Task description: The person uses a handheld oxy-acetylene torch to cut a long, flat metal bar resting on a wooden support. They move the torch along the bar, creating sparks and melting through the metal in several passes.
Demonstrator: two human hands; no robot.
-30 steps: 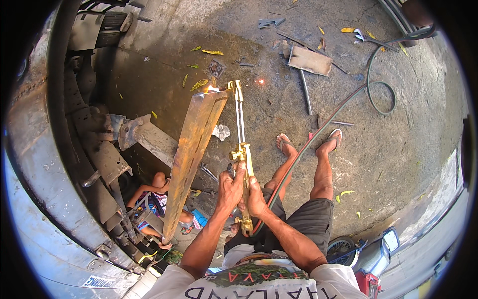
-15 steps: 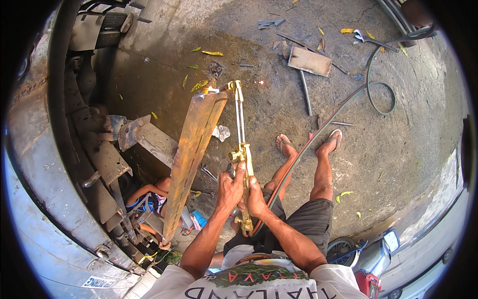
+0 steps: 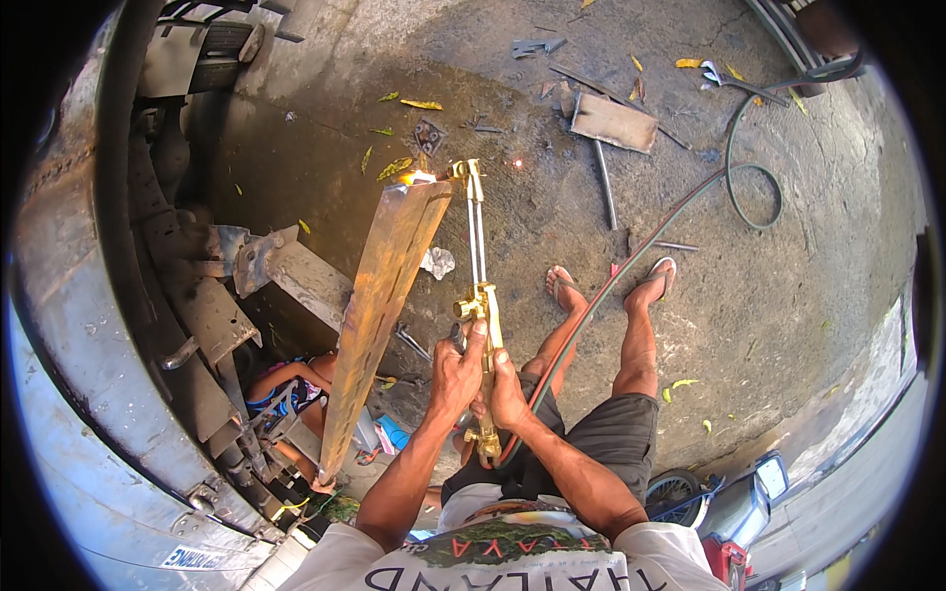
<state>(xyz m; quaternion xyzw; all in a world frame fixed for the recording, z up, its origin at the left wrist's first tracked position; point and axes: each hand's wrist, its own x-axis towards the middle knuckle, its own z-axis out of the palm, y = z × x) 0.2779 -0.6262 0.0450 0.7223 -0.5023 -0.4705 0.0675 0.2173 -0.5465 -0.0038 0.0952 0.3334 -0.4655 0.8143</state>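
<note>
Spark (image 3: 516,163) back over stained concrete floor (image 3: 788,325)

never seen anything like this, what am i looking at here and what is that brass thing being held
This is one picture from a wide fisheye camera worn on a person's head, looking down, so straight edges bend near the rim. The two forearms coming in from the bottom are the wearer's own. The left hand and right hand both grip the long brass cutting torch, with red and dark hoses trailing across the concrete ground. The torch tip sits at the glowing top end of a long rusty steel plate standing tilted. Sandalled feet rest on the ground. A flat metal piece, rods and yellow leaves lie further off. Another person crouches lower left, beside heavy vehicle parts.
</note>
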